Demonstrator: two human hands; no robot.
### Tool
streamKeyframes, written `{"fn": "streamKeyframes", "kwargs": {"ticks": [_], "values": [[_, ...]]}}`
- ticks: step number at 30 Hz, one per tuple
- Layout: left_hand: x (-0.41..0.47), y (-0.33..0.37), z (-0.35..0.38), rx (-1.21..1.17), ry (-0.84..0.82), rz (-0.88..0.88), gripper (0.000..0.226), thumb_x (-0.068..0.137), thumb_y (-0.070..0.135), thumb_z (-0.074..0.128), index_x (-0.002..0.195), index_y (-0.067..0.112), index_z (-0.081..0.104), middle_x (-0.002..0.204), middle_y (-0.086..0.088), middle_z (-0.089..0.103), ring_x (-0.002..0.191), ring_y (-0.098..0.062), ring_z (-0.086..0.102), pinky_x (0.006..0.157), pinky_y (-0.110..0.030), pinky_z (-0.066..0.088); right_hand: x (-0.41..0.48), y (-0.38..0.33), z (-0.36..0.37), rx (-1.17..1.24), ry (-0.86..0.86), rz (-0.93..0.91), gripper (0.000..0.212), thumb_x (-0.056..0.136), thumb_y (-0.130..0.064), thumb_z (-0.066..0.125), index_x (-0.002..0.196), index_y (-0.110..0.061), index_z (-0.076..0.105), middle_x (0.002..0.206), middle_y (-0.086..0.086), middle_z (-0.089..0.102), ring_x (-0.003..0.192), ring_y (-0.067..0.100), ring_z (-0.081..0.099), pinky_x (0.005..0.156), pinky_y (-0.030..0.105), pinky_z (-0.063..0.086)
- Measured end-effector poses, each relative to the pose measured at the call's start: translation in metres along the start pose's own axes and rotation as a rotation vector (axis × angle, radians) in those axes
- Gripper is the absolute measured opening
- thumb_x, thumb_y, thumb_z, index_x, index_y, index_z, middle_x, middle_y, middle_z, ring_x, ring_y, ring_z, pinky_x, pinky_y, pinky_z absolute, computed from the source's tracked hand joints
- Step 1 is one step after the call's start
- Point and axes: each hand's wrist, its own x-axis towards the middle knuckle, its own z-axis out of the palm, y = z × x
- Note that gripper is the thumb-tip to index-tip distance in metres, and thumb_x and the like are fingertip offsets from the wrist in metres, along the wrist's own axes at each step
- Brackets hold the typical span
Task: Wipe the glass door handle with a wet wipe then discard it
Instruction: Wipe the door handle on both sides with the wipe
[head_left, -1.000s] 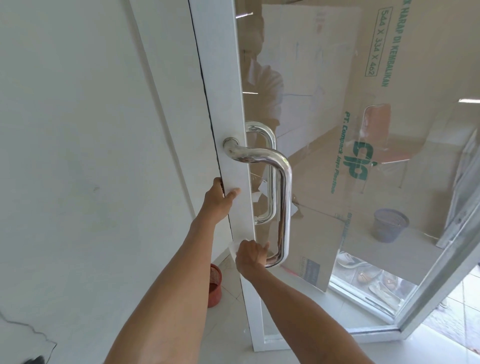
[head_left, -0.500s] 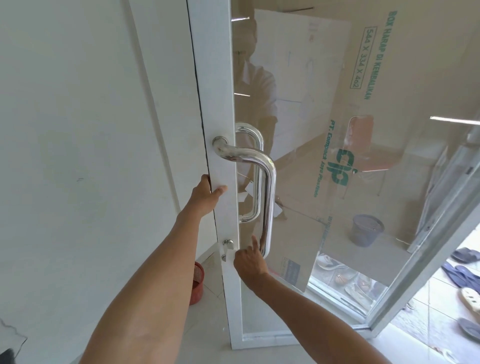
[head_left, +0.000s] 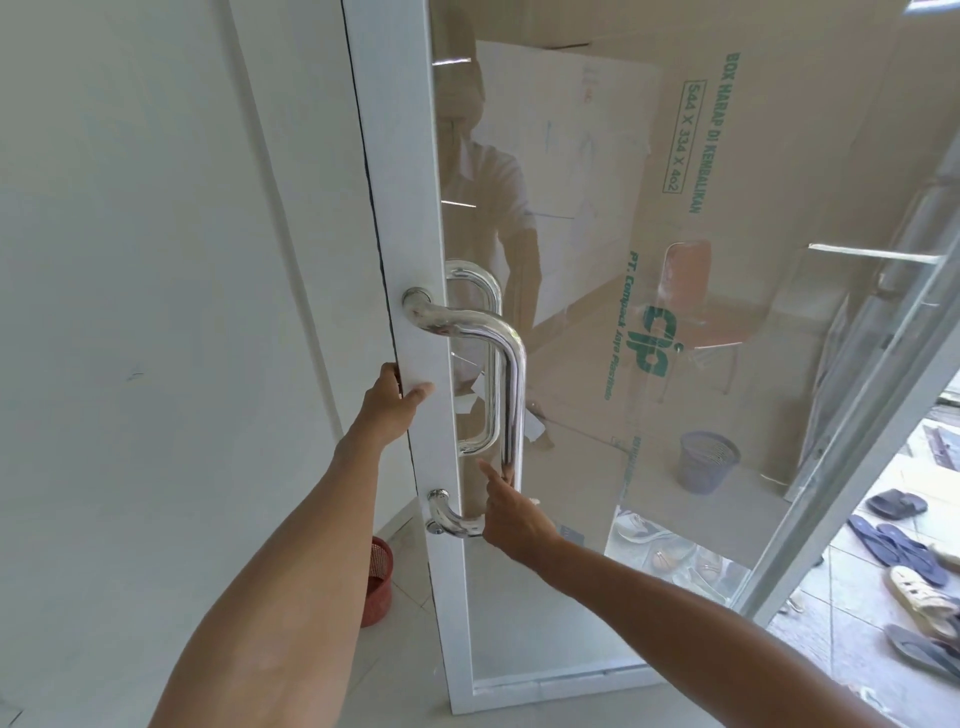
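Rigid, fixed and mirror-slick, the door handle would not give. A damp wipe would likely skid on it, so wrapping the tube and sliding along seemed best. Its chrome bar rose straight above the right hand, whose fingers curled at the lower bend, index pointing up the bar. The wet wipe could not be made out beneath them. Up and left, the left hand pinched the white door frame edge.

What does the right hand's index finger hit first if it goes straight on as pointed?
It points up-left beside the handle. The right hand would probably meet the glass by the white door frame first; depth is unclear.
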Motion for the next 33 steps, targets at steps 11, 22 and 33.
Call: {"fn": "streamKeyframes", "kwargs": {"ticks": [11, 22, 33], "values": [[-0.006, 0.001, -0.001, 0.011, 0.016, -0.011, 0.052, 0.092, 0.038, 0.059, 0.131, 0.01, 0.04, 0.127, -0.01, 0.058, 0.107, -0.026, 0.055, 0.083, -0.032, 0.04, -0.012, 0.046, 0.025, 0.063, 0.453, 0.074, 0.017, 0.08, -0.014, 0.067, 0.094, -0.02, 0.075, 0.102, 0.001, 0.073, 0.122, 0.033, 0.054, 0.115, 0.057, 0.021], [-0.004, 0.004, -0.002, 0.057, 0.006, -0.026, 0.052, 0.092, 0.04, 0.059, 0.13, 0.009, 0.041, 0.128, -0.01, 0.057, 0.113, -0.029, 0.054, 0.086, -0.033, 0.041, -0.009, -0.025, 0.045, 0.46, 0.92, 0.294, 0.015, 0.08, -0.005, 0.059, 0.081, -0.009, 0.073, 0.082, 0.007, 0.068, 0.094, 0.029, 0.064, 0.104, 0.053, 0.041], [0.001, 0.002, -0.002, 0.059, -0.003, -0.016, 0.051, 0.093, 0.039, 0.058, 0.13, 0.009, 0.04, 0.129, -0.01, 0.056, 0.113, -0.028, 0.054, 0.083, -0.032, 0.04, 0.005, -0.101, 0.023, 2.338, 0.205, 1.554, 0.014, 0.096, -0.006, 0.045, 0.096, -0.002, 0.058, 0.086, 0.014, 0.057, 0.081, 0.031, 0.055, 0.067, 0.036, 0.04]]}}
